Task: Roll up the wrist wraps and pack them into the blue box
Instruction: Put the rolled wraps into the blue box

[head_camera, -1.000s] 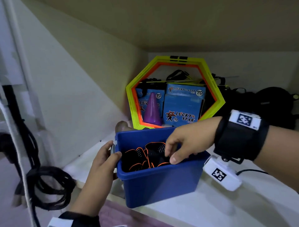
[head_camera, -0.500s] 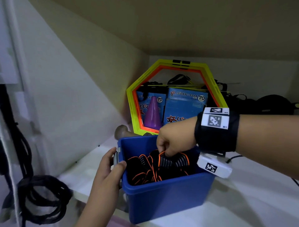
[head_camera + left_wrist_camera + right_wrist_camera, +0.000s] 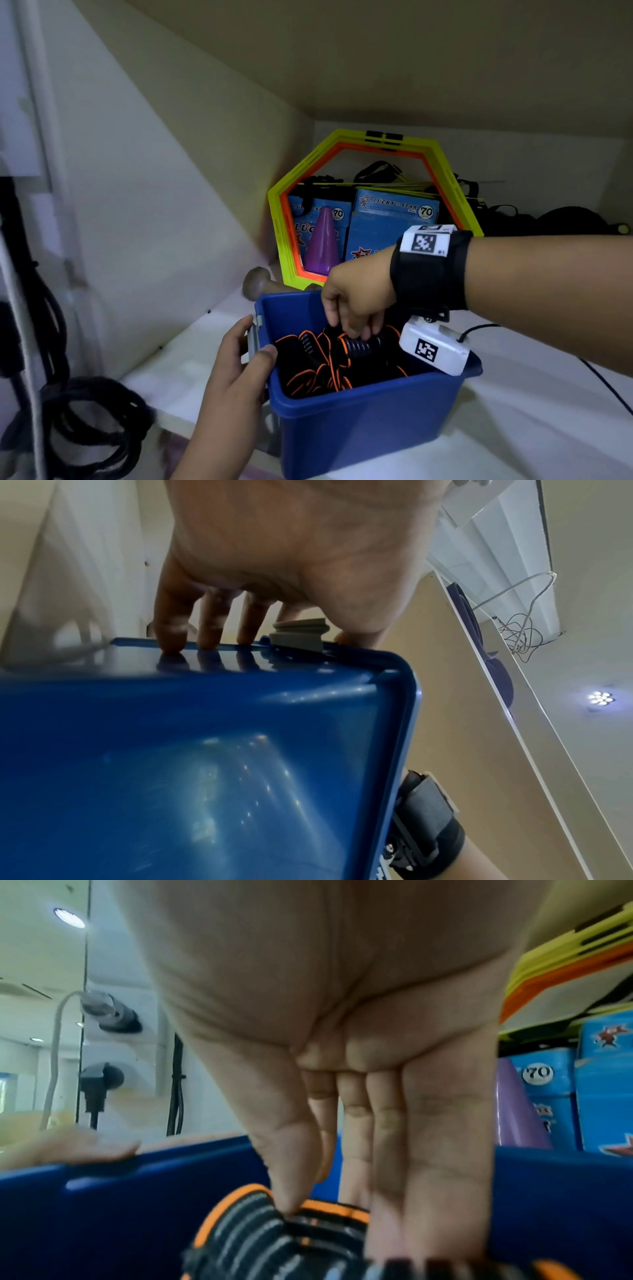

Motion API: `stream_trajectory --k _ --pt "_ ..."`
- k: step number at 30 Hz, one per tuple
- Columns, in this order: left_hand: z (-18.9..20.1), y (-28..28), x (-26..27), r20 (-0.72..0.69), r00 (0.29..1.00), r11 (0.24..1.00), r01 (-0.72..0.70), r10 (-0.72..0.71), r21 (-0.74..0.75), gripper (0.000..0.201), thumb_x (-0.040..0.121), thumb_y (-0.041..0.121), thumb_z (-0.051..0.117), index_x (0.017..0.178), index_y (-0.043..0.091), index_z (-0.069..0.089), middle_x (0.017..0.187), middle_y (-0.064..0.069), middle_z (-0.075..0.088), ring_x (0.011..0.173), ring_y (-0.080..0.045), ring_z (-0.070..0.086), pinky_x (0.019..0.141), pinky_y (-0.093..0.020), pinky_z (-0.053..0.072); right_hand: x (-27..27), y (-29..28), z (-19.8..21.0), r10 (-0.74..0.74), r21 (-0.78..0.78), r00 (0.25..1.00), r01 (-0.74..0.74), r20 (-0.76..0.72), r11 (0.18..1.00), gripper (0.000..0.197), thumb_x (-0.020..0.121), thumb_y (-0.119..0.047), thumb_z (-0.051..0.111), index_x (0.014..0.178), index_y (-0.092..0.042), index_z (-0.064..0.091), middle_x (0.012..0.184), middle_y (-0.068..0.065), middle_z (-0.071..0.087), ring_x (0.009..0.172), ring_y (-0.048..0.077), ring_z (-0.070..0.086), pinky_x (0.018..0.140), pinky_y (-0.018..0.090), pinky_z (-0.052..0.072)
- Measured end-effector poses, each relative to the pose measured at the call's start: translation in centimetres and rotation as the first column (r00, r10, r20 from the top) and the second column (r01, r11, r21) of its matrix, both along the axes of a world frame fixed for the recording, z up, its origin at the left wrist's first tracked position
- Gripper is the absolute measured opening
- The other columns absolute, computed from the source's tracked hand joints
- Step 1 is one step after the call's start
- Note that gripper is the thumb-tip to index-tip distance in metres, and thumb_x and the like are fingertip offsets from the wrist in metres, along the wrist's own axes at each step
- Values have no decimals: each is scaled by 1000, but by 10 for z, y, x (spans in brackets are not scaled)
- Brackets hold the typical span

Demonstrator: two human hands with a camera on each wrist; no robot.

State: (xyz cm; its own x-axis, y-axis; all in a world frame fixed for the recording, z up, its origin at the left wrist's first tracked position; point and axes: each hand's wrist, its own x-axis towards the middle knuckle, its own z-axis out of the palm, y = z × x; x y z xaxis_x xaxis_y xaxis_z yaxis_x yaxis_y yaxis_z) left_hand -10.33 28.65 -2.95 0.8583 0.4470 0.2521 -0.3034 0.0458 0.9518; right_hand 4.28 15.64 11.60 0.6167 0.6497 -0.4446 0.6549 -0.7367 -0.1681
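Note:
The blue box (image 3: 359, 421) stands at the front edge of a white shelf, with several black wrist wraps edged in orange (image 3: 308, 373) heaped inside. My right hand (image 3: 356, 308) reaches down into the box and pinches one rolled wrap (image 3: 359, 346) between thumb and fingers; in the right wrist view the thumb and fingers press that striped wrap (image 3: 274, 1240). My left hand (image 3: 239, 363) grips the box's left rim, thumb over the edge, fingers on the outer wall by the grey latch (image 3: 298, 637). The box's blue side (image 3: 205, 764) fills the left wrist view.
Behind the box stand yellow and orange hexagon rings (image 3: 373, 150), blue Lucky Star boxes (image 3: 394, 219) and a purple cone (image 3: 322, 243). Black bags and straps (image 3: 548, 219) lie at the back right. Coiled black cable (image 3: 85, 421) hangs at the left. The shelf's side wall is close on the left.
My right hand has turned palm down and taken hold of a rolled wrap inside the box. The left hand has stayed on the rim.

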Motion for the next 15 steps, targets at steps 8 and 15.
stream_trajectory --k 8,15 --pt "0 1 0 -6 1000 999 26 -26 -42 34 101 10 49 121 37 56 91 14 75 70 -1 72 56 -22 54 15 -53 32 -121 132 964 92 236 987 16 90 -19 69 105 -14 65 91 9 71 78 23 69 71 36 60" --pt "1 7 8 -56 991 988 117 -123 -102 38 99 19 51 132 35 58 117 5 73 95 -14 74 72 -32 55 25 -134 -11 -371 183 926 354 70 917 35 86 -18 75 116 -15 58 98 25 71 69 26 73 68 38 63"
